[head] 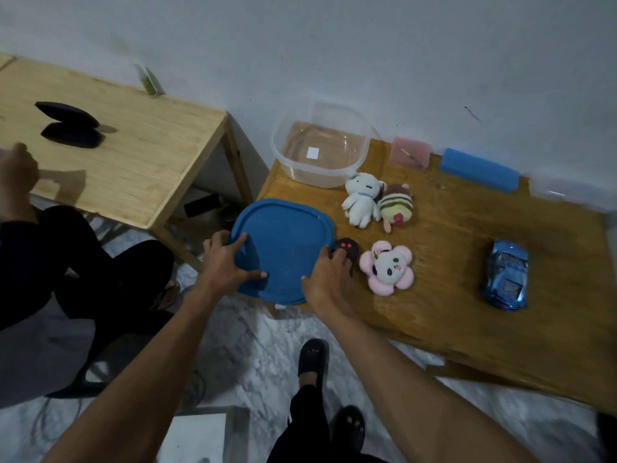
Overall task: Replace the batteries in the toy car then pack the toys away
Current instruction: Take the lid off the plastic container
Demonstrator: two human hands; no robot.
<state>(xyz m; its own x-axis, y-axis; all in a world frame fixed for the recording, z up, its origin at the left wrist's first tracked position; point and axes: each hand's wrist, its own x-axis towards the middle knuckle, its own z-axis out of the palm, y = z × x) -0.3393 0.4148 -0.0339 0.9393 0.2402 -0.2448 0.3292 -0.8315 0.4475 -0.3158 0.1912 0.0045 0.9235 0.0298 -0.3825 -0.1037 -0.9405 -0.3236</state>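
No readable writing anywhere; only a blank white sticker [313,152] on the clear tub's [362,135] floor. Blue toy car [504,275] at the right of the brown table [467,315], well apart from both hands. Blue lid [287,242] at the table's near left corner, gripped on its left edge by the left hand [224,262] and on its right edge by the right hand [325,279], hands apart. Black remote [347,250] touching the right fingers. Pink panda plush [387,267] just right of it; white plush [362,202] and striped plush [397,205] farther back.
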